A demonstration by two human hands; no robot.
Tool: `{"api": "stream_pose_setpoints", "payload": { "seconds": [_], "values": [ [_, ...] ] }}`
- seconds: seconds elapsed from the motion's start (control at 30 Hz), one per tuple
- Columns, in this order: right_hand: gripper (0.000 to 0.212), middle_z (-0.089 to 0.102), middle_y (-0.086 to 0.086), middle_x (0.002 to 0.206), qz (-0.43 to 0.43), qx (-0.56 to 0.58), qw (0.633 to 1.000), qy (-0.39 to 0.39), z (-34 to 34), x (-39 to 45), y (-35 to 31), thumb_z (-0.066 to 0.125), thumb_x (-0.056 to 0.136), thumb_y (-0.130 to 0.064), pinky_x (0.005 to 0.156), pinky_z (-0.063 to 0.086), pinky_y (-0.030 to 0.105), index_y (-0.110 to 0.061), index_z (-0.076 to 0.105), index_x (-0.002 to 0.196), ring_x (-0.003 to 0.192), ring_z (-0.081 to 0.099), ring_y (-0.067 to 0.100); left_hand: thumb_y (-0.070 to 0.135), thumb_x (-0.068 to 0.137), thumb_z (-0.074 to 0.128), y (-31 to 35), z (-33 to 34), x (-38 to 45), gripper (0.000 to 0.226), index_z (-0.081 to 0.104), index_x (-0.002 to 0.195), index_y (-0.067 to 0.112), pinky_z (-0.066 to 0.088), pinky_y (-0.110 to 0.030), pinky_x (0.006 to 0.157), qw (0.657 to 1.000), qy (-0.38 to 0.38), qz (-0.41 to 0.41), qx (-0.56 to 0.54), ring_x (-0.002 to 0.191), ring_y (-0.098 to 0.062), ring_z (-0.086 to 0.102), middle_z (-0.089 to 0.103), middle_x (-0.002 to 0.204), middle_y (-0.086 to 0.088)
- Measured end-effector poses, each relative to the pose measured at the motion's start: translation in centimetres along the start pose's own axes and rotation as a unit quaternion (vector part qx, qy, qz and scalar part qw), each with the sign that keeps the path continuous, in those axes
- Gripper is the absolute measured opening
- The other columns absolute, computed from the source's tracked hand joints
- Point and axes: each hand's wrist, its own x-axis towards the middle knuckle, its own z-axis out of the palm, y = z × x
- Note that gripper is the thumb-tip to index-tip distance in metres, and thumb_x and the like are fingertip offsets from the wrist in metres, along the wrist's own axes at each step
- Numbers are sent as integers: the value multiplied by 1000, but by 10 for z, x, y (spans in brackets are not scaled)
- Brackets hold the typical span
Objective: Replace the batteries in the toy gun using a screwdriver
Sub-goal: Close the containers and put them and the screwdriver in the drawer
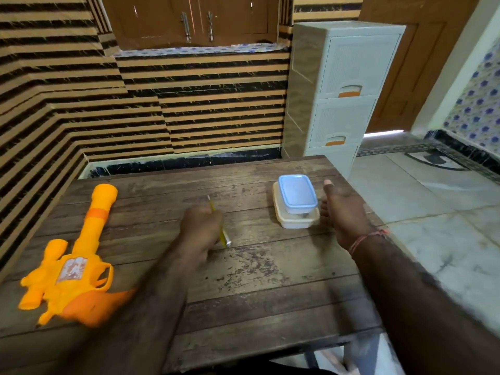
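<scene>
Toy gun [73,269]: orange and yellow plastic, lying flat at the left edge of the wooden surface [270,280], barrel pointing away from the person, grip end nearest; untouched by either hand.

Screwdriver [222,230]: slim, yellow handle with metal tip showing beyond the knuckles, at mid-surface, well apart from the toy gun. Held in the left hand [200,231], whose fingers are curled round the shaft.

Right hand [342,209]: fingers extended and relaxed, thumb raised, holding nothing, just beside the stacked containers.

Containers: small clear box with blue lid [297,193] resting on a larger cream-lidded box [296,220], right side of the surface. Contents cannot be told.

Beyond: white plastic drawer unit [343,85] with orange handles, standing against the striped wall [81,85].
</scene>
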Motion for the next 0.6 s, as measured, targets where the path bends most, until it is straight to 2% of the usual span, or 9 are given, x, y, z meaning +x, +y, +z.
{"api": "stream_pose_setpoints", "payload": {
  "seconds": [0.1, 0.17, 0.27, 0.33, 0.4, 0.5, 0.53, 0.6],
  "values": [
    [29, 68, 4, 94, -26, 0, 999, -47, 6, 1, -6, 52, 95, -48, 85, 53, 41, -21, 61, 86, 91, 63, 20, 7, 92, 58, 28, 35, 5, 16, 60, 77, 11, 41, -21, 45, 983, -52, -82, -156, 50, -14, 46, 49, 59, -4],
    [27, 69, 3, 96, -38, 6, 997, -67, 8, 2, -9, 53, 94, -47, 88, 54, 43, -23, 62, 86, 94, 65, 21, 5, 90, 60, 39, 58, 10, 17, 58, 74, 11, 42, -19, 43, 977, -66, -94, -178, 48, -12, 47, 52, 59, -4],
    [31, 70, 5, 105, -46, -13, 996, -76, 11, 10, -9, 59, 89, -53, 94, 52, 49, -23, 65, 88, 100, 65, 23, 5, 86, 66, 46, 85, 16, 14, 60, 75, 8, 43, -23, 50, 980, -87, -84, -161, 47, -14, 49, 58, 63, -9],
    [28, 69, 3, 103, -46, -18, 996, -76, 11, 14, -7, 61, 88, -51, 95, 52, 49, -24, 64, 86, 101, 65, 22, 6, 85, 70, 45, 98, 23, 13, 60, 78, 8, 42, -23, 52, 983, -84, -78, -145, 47, -15, 49, 59, 70, -13],
    [24, 68, -1, 98, -40, -13, 996, -79, 12, 18, -4, 61, 90, -47, 93, 52, 46, -24, 63, 83, 97, 64, 21, 9, 83, 75, 41, 105, 30, 12, 65, 88, 5, 50, -26, 58, 989, -65, -49, -120, 59, -19, 58, 66, 81, -12],
    [26, 62, -5, 87, -32, -24, 996, -75, 13, 19, -3, 61, 91, -43, 88, 53, 44, -22, 60, 76, 90, 61, 19, 14, 81, 78, 35, 109, 39, 23, 70, 100, 3, 59, -44, 82, 995, -49, -20, -88, 86, -31, 70, 72, 96, -15],
    [26, 62, -4, 87, -37, -28, 996, -71, 14, 20, -1, 62, 91, -42, 86, 53, 43, -20, 60, 76, 89, 61, 19, 14, 82, 77, 35, 110, 39, 23, 70, 100, 3, 59, -45, 84, 995, -50, -19, -88, 89, -32, 70, 72, 97, -16],
    [25, 63, 0, 89, -44, -50, 996, -63, 19, 18, 0, 63, 90, -40, 78, 52, 38, -16, 64, 84, 86, 60, 18, 13, 86, 73, 37, 112, 38, 21, 70, 104, 3, 59, -38, 80, 994, -47, -24, -93, 91, -29, 70, 72, 99, -15]
  ]
}}
